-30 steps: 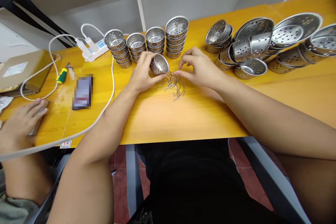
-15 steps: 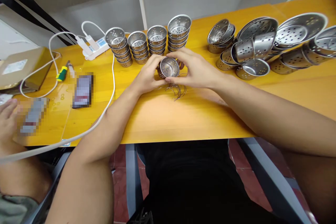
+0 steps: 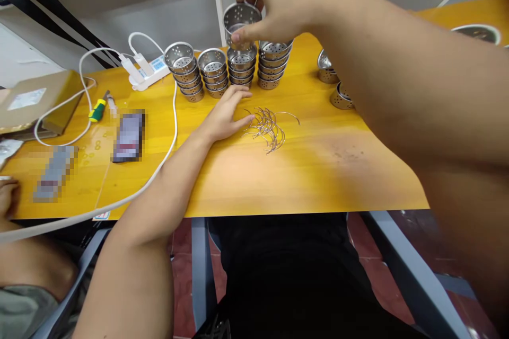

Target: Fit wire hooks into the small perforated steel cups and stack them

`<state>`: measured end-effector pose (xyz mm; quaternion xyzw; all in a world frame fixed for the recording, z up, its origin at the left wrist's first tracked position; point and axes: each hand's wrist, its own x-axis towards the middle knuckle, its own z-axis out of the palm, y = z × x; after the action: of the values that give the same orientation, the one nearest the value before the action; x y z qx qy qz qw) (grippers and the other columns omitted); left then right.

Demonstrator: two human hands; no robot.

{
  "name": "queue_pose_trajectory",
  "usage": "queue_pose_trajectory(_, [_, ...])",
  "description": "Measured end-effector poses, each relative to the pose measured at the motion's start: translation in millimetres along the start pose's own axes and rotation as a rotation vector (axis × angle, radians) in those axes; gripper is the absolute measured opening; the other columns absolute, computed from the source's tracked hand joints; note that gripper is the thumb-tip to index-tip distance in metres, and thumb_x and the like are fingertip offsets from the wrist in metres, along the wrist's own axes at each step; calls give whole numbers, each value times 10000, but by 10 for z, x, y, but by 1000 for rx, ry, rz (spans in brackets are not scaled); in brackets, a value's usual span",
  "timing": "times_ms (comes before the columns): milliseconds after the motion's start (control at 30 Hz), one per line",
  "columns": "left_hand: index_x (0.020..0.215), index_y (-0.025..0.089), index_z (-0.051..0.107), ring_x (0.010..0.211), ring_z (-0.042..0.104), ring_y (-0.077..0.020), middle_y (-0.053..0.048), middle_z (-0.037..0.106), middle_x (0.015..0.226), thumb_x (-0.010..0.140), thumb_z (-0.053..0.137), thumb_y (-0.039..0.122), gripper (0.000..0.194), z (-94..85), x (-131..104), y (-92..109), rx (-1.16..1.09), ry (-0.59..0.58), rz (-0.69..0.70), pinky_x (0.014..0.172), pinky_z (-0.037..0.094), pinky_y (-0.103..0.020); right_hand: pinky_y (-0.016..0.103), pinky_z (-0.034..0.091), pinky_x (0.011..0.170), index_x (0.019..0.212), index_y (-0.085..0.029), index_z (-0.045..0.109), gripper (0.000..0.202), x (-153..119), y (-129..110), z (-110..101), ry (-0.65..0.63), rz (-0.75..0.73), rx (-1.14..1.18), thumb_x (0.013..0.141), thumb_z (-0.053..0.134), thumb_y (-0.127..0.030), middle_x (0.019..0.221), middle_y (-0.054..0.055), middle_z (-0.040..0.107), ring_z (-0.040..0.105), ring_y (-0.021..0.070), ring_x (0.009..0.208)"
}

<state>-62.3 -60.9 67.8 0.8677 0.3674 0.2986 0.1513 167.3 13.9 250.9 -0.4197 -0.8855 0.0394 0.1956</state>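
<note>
My right hand [image 3: 274, 2] grips a small perforated metal cup [image 3: 240, 21] by its rim and side, holding it just above the third stack of like cups [image 3: 242, 63]. Whether the held cup touches that stack I cannot tell. My left hand [image 3: 226, 114] rests on the table with fingers apart and nothing in it. Beside its fingertips lies a loose pile of thin curved wires [image 3: 268, 130]. Two more cup stacks [image 3: 183, 66] [image 3: 213, 69] stand to the left, and another cup stack [image 3: 275, 66] stands to the right.
A white power strip [image 3: 149, 73] with cables sits left of the stacks. Further left are a screwdriver [image 3: 97, 110], two blurred phones [image 3: 129, 136] [image 3: 55, 174] and a cardboard box [image 3: 40, 103]. Another person's hand [image 3: 7, 196] is at the left edge. My right arm covers most metalware at right.
Both hands held the cup over the wires before. My right hand has carried it up and away to the third stack; my left hand has let go, and the wire pile is uncovered.
</note>
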Motion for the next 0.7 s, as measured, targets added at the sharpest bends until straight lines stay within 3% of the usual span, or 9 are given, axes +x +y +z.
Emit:
queue_pose_trajectory(133, [1532,189,653,1657,619,-361,-214,630,1697,1012,846,294,564,10,-9,-9,8,-14,0,1441,527,-608,619,579,1217,1537,-1,776,689,114,60,190,-80,42,-29,1045,935,-457,1459,293,820,776,499,1396])
queue_pose_trajectory(267, [1509,224,660,1660,615,-364,-187,633,1702,1007,843,269,536,26,-16,8,21,-19,-3,1442,519,-621,645,510,1303,1604,2,733,781,76,45,313,-95,85,-67,1044,951,-496,1542,314,779,715,521,1515])
queue_pose_trajectory(600, [1509,202,660,1660,614,-356,-183,627,1697,1025,821,274,515,11,-6,50,22,-36,-18,1450,506,-576,785,385,1389,1660,-13,699,825,27,35,346,-109,79,-22,1022,995,-442,1643,323,714,628,588,1602])
queue_pose_trajectory(700, [1512,201,653,1663,613,-360,-186,626,1696,1018,826,275,529,13,-8,44,28,-34,-11,1444,512,-575,668,479,1361,1699,28,632,873,-49,82,236,-28,79,110,1055,954,-467,1664,323,695,670,516,1569])
